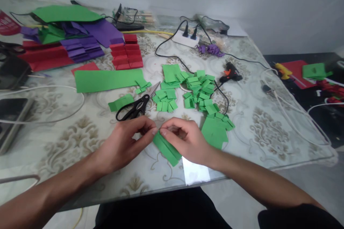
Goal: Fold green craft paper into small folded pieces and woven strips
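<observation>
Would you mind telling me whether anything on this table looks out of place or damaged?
One thing, mildly: a bunched purple paper piece lies beside the white power strip, apart from the purple sheets at the back left. Nothing looks clearly spilled or damaged.

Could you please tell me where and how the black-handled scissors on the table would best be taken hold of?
Probably by the black handles, coming from the near left side: the scissors lie flat with their handle loops towards the person, just beyond the left hand, while the pointed blades face away, beside green paper pieces.
</observation>
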`<state>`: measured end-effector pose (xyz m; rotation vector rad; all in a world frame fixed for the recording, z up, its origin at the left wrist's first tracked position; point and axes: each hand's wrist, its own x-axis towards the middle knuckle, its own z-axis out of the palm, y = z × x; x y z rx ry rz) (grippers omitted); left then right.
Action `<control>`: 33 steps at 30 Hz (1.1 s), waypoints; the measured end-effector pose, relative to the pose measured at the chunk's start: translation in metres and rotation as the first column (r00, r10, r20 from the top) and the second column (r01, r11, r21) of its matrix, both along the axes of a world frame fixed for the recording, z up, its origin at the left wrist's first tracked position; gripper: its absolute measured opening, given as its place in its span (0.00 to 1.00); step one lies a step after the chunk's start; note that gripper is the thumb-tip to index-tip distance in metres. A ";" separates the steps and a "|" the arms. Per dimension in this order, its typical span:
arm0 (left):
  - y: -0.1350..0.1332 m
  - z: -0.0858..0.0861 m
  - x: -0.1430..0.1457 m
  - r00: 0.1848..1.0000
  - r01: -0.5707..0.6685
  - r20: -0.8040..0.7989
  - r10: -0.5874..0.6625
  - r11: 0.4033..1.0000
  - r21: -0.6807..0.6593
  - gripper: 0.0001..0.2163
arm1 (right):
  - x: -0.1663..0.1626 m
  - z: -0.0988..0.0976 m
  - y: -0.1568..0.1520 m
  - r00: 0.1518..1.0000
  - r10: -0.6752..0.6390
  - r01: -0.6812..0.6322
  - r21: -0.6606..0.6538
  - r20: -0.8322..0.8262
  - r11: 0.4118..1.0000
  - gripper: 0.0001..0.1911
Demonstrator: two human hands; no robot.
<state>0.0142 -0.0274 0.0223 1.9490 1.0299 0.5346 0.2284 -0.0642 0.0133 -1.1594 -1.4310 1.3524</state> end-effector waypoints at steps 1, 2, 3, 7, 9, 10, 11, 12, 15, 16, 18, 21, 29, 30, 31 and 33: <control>0.000 0.000 0.000 1.000 0.003 -0.003 -0.003 1.000 0.000 0.12 | 0.000 0.000 0.000 1.000 -0.002 0.002 0.005 0.006 1.000 0.05; 0.000 0.000 0.000 1.000 0.006 -0.006 -0.006 1.000 0.005 0.12 | 0.000 -0.001 0.001 1.000 -0.001 0.001 0.009 0.012 1.000 0.05; 0.000 0.001 0.000 1.000 0.013 -0.010 -0.013 1.000 0.012 0.12 | 0.000 -0.001 0.001 1.000 -0.001 0.001 0.013 0.017 1.000 0.05; 0.000 0.002 0.000 0.999 0.031 -0.010 -0.031 0.999 0.036 0.12 | 0.000 -0.002 0.001 0.999 -0.014 0.013 0.031 0.034 0.999 0.05; 0.000 0.002 0.000 0.999 0.035 -0.011 -0.035 0.998 0.047 0.12 | -0.001 -0.003 0.001 0.999 -0.019 0.017 0.043 0.039 0.999 0.05; 0.000 0.001 0.001 0.999 0.035 -0.009 -0.034 0.998 0.054 0.12 | -0.001 -0.003 0.001 0.999 -0.021 0.019 0.048 0.042 0.999 0.04; 0.000 0.001 0.001 0.999 0.034 -0.007 -0.034 0.998 0.057 0.12 | -0.001 -0.003 0.001 0.999 -0.022 0.020 0.050 0.045 0.999 0.04; 0.000 0.001 0.001 0.999 0.032 -0.003 -0.032 0.998 0.057 0.11 | -0.001 -0.003 0.001 0.999 -0.026 0.023 0.051 0.047 0.998 0.04; 0.001 0.001 0.001 0.999 0.023 0.031 -0.024 0.999 0.043 0.11 | -0.001 -0.003 0.001 0.998 -0.048 0.046 0.047 0.047 0.998 0.04; 0.001 0.002 0.001 0.999 0.022 0.045 -0.024 0.999 0.036 0.11 | 0.000 -0.003 0.001 0.997 -0.054 0.052 0.044 0.046 0.998 0.04; 0.002 0.004 0.000 0.997 0.028 0.068 -0.029 0.999 0.017 0.10 | 0.000 -0.004 0.001 0.997 -0.065 0.064 0.038 0.039 0.997 0.04; 0.001 0.005 -0.001 0.995 0.044 0.085 -0.043 0.999 -0.007 0.07 | 0.001 -0.003 0.001 0.998 -0.060 0.060 0.014 0.030 0.998 0.05; 0.000 0.006 0.000 0.996 0.001 0.091 0.012 0.991 -0.135 0.08 | 0.000 -0.001 0.001 0.998 -0.046 0.043 -0.064 -0.033 0.997 0.06; 0.001 0.007 0.001 0.996 -0.002 0.092 0.017 0.988 -0.152 0.08 | -0.001 0.000 0.001 0.998 -0.040 0.037 -0.076 -0.046 0.996 0.06; 0.001 0.007 0.001 0.995 -0.004 0.098 0.020 0.986 -0.168 0.08 | -0.001 0.000 0.002 0.998 -0.036 0.031 -0.090 -0.057 0.995 0.06; 0.002 0.007 0.001 0.993 -0.003 0.118 0.027 0.981 -0.195 0.08 | 0.000 0.003 0.003 0.998 -0.025 0.017 -0.124 -0.064 0.992 0.08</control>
